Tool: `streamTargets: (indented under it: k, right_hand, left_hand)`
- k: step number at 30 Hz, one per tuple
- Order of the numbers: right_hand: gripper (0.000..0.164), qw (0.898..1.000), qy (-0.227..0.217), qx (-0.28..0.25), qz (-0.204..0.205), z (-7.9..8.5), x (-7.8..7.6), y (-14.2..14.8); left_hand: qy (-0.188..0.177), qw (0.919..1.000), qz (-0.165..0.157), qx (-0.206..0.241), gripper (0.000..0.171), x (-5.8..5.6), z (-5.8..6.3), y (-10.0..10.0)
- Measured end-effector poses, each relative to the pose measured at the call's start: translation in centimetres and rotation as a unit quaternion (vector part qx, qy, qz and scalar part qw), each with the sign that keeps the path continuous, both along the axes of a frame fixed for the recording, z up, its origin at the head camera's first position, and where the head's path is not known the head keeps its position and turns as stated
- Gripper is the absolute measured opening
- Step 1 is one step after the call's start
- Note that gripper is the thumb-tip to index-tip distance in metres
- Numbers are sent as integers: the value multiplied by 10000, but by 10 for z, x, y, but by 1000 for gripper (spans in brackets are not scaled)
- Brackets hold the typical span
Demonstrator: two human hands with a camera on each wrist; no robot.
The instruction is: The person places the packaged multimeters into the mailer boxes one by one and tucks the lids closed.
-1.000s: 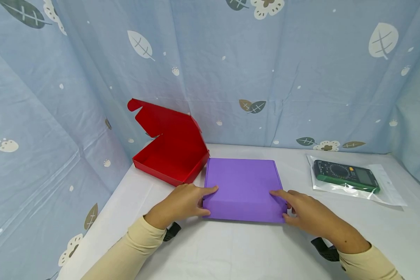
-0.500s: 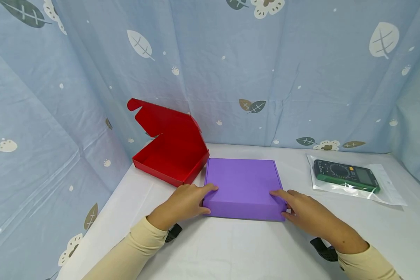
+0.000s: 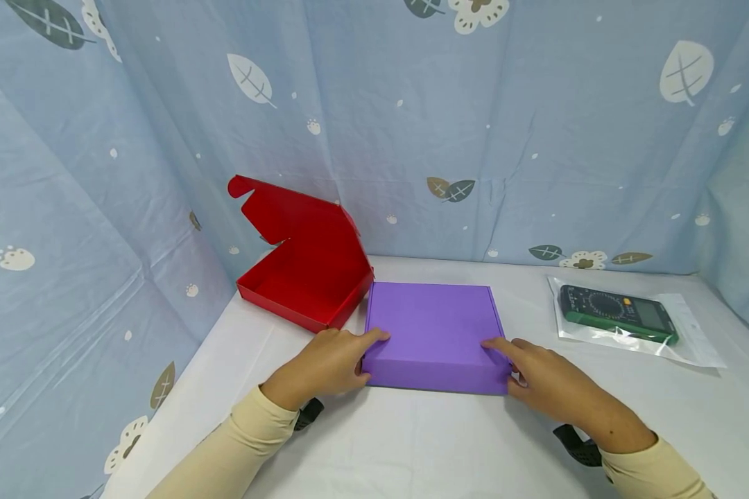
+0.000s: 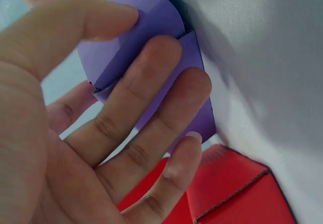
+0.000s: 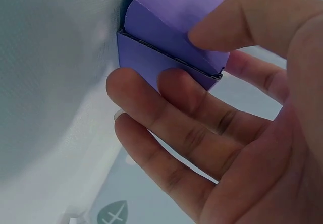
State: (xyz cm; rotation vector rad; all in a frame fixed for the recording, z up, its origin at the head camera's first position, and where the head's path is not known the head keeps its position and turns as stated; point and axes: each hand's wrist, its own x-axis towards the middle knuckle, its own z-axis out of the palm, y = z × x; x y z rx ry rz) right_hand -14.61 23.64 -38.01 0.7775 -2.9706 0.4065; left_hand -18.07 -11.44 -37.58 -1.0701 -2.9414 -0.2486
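Observation:
A flat purple cardboard box (image 3: 433, 322) lies on the table with its lid down. My left hand (image 3: 329, 360) grips its front left corner, index finger on the lid and thumb at the front face. At the front right corner my right hand (image 3: 546, 380) holds the box the same way. In the left wrist view the thumb touches the purple front panel (image 4: 112, 55), and other fingers lie along the side wall. The right wrist view has a narrow dark seam between the front panel (image 5: 161, 30) and the side wall (image 5: 135, 57).
An open red cardboard box (image 3: 306, 281), lid raised, stands at the back left beside the purple one. To the right lies a green and black multimeter (image 3: 618, 313) in a clear plastic bag (image 3: 699, 339). A blue patterned curtain (image 3: 374, 125) hangs behind the white table (image 3: 412, 443).
The purple box's front panel has swung inward and now stands steeper. My left thumb has shifted slightly left along the corner. The red box and multimeter are unmoved.

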Motion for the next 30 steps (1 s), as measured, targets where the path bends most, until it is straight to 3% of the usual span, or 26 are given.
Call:
streamTargets:
  k: [17, 30]
  right_hand:
    - [57, 9999, 94, 50, 72, 4, 0, -2]
    - [61, 9999, 4, 112, -19, 4, -1, 2]
  left_hand:
    - [-191, 9997, 178, 31, 59, 2, 5, -2]
    - [-213, 9993, 316, -56, 62, -3, 2, 1]
